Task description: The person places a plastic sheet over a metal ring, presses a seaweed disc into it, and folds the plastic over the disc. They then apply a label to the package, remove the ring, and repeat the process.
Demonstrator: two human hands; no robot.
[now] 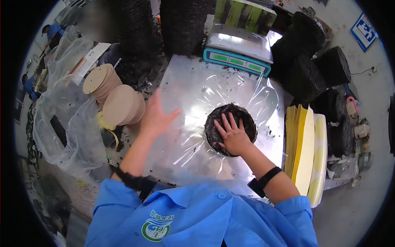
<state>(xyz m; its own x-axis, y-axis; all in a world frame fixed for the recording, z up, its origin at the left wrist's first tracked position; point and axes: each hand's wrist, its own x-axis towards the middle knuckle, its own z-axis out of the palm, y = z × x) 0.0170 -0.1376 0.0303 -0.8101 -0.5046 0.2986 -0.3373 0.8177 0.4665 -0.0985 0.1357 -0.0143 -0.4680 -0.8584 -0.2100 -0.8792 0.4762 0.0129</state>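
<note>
A round, dark, rough-surfaced cake (214, 135) lies on clear plastic film (185, 144) spread over the light work surface. My right hand (235, 136) rests flat on top of the cake with its fingers spread. To the left, my left hand (158, 113) is raised with thumb and fingers apart, holding nothing. It is just right of a stack of round tan discs (119, 105). A second stack of such discs (98, 81) stands behind the first.
Behind the film sits a teal scale (236, 59) with a metal plate and lit display. Dark round stacks (304, 78) stand at the back right. Yellow sheets (298, 144) and round labels (319, 160) lie right. Crumpled plastic (74, 136) and two distant people in blue are left.
</note>
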